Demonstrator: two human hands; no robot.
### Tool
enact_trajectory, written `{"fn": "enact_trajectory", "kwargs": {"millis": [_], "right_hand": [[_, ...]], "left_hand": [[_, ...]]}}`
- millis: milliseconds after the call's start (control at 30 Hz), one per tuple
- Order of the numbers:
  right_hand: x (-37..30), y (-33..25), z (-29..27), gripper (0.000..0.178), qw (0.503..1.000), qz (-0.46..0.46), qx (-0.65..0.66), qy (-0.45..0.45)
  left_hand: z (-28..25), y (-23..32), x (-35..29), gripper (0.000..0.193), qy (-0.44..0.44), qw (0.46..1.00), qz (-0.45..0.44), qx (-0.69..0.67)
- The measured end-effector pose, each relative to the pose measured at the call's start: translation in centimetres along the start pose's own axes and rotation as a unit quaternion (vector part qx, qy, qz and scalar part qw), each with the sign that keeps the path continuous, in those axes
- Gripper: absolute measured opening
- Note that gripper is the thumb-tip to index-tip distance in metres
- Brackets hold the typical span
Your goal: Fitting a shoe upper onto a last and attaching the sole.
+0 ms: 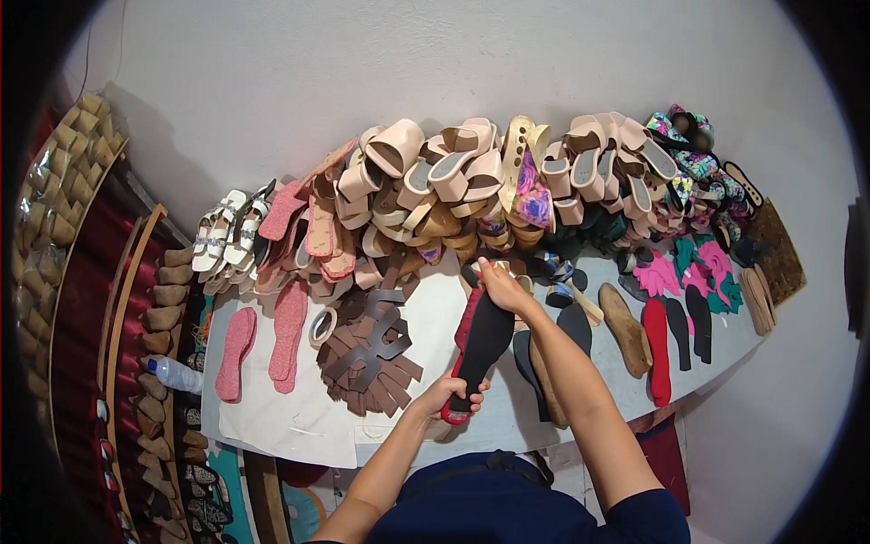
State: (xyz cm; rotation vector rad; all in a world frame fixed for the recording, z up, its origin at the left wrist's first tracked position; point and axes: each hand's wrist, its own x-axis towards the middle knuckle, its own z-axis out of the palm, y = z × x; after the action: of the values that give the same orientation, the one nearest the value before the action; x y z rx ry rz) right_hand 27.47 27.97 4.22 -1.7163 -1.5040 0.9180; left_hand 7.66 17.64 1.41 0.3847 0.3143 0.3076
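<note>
A long shoe sole, black on top with a red edge, lies lengthwise over the white table. My left hand grips its near end at the heel. My right hand holds its far end at the toe, close to the heap of sandals. Both forearms come in from the lower edge.
Beige, pink and patterned sandals are piled along the wall. Brown cut leather straps, a tape roll and pink insoles lie left. Black and red soles and a wooden last lie right. A bottle sits at the left edge.
</note>
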Motion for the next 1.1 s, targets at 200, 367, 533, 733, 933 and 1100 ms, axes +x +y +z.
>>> {"fn": "enact_trajectory", "kwargs": {"millis": [200, 367, 533, 733, 933, 1100], "right_hand": [[-0.7, 0.8, 1.6, 0.069, 1.000, 0.003, 0.012, -0.028], [-0.5, 5.9, 4.5, 0.060, 0.992, 0.043, 0.029, -0.113], [-0.5, 6.0, 5.7, 0.054, 0.986, 0.092, 0.064, -0.122], [1.0, 5.7, 5.6, 0.052, 0.974, 0.132, 0.091, -0.158], [2.5, 6.4, 5.1, 0.058, 0.990, 0.044, 0.062, -0.122], [3.5, 3.5, 4.4, 0.055, 0.999, -0.002, -0.007, -0.031]], "left_hand": [[-2.6, -1.2, -0.6, 0.044, 0.025, 0.998, -0.017, -0.048], [-3.5, -3.2, -1.2, 0.034, 0.045, 0.994, -0.060, -0.085], [-4.2, -3.3, -1.4, 0.035, 0.054, 0.990, -0.059, -0.112], [-5.2, -2.2, -0.9, 0.038, 0.044, 0.987, -0.077, -0.133], [-5.2, -1.0, 0.3, 0.045, 0.043, 0.995, -0.041, -0.086], [-7.0, -0.6, 0.2, 0.042, 0.022, 0.989, -0.033, -0.146]]}}
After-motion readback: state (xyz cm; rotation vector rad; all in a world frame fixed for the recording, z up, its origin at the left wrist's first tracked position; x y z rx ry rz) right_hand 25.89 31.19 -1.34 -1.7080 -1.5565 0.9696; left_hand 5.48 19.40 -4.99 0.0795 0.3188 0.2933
